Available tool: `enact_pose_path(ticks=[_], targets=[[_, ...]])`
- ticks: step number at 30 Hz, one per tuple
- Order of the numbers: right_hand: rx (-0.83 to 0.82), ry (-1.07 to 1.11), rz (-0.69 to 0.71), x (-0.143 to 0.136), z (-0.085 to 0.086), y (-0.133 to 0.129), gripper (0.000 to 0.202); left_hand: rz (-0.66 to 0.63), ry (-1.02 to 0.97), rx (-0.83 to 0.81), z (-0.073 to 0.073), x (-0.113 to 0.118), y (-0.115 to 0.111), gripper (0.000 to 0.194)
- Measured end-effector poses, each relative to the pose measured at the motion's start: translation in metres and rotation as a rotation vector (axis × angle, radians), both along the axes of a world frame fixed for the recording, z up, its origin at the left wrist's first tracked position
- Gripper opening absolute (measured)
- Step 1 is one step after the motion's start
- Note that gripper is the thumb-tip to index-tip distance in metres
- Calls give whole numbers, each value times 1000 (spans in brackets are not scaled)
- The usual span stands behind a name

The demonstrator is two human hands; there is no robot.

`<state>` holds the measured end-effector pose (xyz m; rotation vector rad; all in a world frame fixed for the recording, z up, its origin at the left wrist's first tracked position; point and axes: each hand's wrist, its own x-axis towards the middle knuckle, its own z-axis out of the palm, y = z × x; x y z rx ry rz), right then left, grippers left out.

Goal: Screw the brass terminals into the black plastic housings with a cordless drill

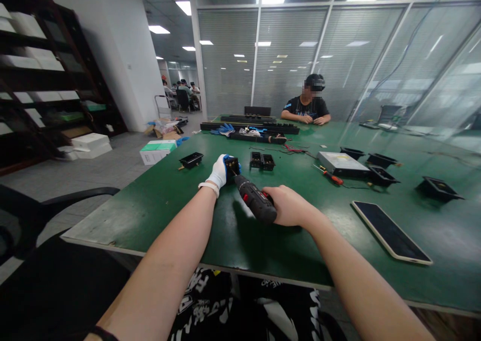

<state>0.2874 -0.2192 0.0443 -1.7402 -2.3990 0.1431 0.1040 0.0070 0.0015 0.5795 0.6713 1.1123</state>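
My left hand (219,171), in a white and blue glove, is closed round a small black box (232,166), which it holds up over the green table. Bare, my right hand (287,205) grips a black and red power drill (253,199). The drill's tip points at the open face of the box; whether it touches a screw is too small to tell. Just beyond the drill, a pair of black boxes (262,161) sits on the table. Left of my gloved hand lies another black box (191,160).
On the green table (150,215) are a phone (391,231), a silver metal case (341,163), a screwdriver (332,176) and several black housings (439,188) at the right. Long black bars (255,128) lie farther back. A person (307,105) sits across the table.
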Motion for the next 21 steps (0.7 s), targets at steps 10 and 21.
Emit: enact_pose_path(ticks=[10,21], targets=[[-36,84,25,2,6,-1,15,7,97,-2,-1,6,1,31],[-53,227,25,2,10,-4,16,-34,110,-21,1,6,0,30]])
